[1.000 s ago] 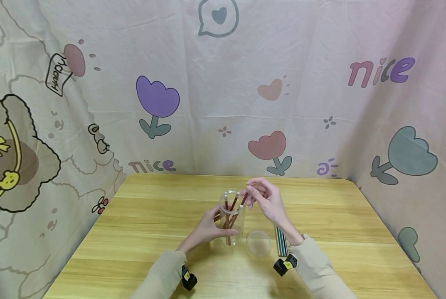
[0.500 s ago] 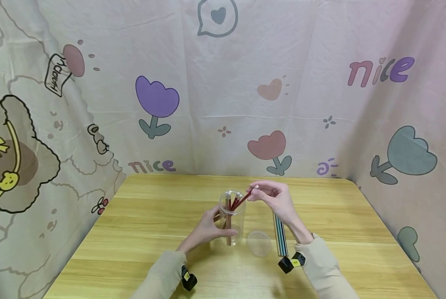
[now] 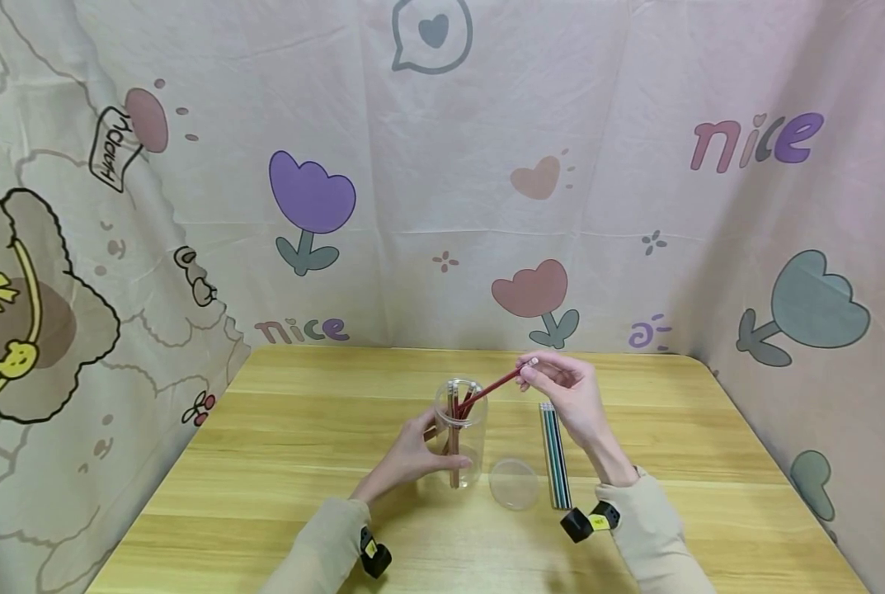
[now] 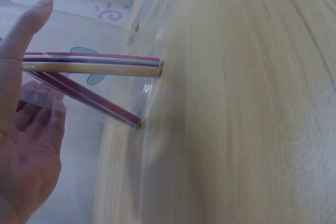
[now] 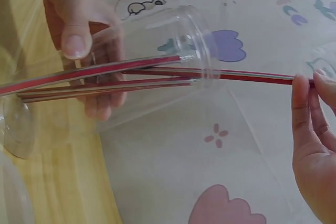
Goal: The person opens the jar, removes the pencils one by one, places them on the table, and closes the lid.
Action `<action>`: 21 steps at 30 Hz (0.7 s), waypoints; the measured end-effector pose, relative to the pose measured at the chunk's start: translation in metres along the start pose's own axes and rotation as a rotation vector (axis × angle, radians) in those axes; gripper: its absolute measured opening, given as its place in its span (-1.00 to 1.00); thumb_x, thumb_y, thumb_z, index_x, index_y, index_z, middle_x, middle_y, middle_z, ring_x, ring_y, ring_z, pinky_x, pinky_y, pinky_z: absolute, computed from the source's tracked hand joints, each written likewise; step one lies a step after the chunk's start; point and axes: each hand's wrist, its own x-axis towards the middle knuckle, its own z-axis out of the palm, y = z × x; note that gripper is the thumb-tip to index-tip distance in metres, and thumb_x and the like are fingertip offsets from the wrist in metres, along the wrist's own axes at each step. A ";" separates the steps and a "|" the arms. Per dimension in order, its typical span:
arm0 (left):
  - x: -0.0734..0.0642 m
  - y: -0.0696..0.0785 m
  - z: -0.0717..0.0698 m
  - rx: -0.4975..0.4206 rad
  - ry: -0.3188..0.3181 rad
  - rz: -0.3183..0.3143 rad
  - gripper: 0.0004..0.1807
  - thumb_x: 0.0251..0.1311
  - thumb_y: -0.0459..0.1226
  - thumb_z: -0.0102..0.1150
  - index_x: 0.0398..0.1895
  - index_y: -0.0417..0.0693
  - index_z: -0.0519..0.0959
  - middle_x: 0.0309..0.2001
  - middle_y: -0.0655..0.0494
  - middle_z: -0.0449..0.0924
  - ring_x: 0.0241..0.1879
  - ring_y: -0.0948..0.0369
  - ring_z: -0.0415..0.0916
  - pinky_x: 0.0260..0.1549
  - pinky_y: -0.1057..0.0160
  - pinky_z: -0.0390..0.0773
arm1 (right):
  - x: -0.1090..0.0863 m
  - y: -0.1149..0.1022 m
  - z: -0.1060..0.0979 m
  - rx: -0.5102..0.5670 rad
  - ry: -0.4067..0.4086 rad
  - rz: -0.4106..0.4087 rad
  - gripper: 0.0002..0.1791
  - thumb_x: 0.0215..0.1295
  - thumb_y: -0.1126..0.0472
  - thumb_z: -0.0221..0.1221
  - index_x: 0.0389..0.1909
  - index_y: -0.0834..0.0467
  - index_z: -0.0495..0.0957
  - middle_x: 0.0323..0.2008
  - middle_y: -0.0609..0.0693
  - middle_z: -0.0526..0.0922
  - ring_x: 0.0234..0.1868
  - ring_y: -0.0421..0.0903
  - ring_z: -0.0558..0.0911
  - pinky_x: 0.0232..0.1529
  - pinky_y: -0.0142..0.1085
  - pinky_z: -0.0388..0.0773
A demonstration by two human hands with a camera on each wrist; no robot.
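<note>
A tall clear plastic jar (image 3: pixel 473 458) stands upright on the table, with several red striped pencils (image 3: pixel 454 454) inside. My left hand (image 3: pixel 408 456) grips the jar's left side, thumb in front and fingers behind; in the left wrist view the pencils' lower ends (image 4: pixel 159 68) reach the jar's bottom. To the right of the jar's mouth, my right hand (image 3: pixel 574 400) pinches a red pencil (image 3: pixel 494 385) close to its white-tipped end. That pencil slants across the rim, its lower part still within the jar (image 5: pixel 184 22), as the right wrist view shows.
A round translucent lid (image 3: pixel 514 484) lies on the wooden table (image 3: pixel 301 437) just right of the jar. Further right is a row of green, dark and white pencils (image 3: pixel 556 458) lying side by side. A printed cloth (image 3: pixel 427 173) hangs behind the table.
My right hand has moved right and drawn the red pencil further out of the jar, tilting it flatter. The left hand and the jar have stayed in place.
</note>
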 end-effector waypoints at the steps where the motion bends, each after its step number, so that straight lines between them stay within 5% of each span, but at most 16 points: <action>1: 0.000 0.000 0.000 0.000 0.000 -0.002 -0.20 -0.09 -0.22 0.61 0.30 -0.05 0.46 0.27 -0.05 0.57 0.32 -0.10 0.49 0.35 -0.14 0.49 | 0.000 -0.001 -0.001 0.007 0.012 -0.008 -0.66 0.30 0.60 0.12 -0.07 0.22 0.71 -0.19 -0.01 0.81 -0.30 -0.23 0.77 -0.22 -0.40 0.77; 21: 0.000 0.000 -0.001 -0.005 -0.003 -0.006 -0.19 -0.10 -0.21 0.61 0.29 -0.03 0.46 0.27 -0.04 0.58 0.33 -0.10 0.48 0.37 -0.15 0.46 | -0.001 -0.021 -0.018 0.199 0.140 -0.133 -0.68 0.32 0.64 0.06 -0.10 0.31 0.68 -0.19 0.11 0.78 -0.29 -0.13 0.76 -0.21 -0.40 0.76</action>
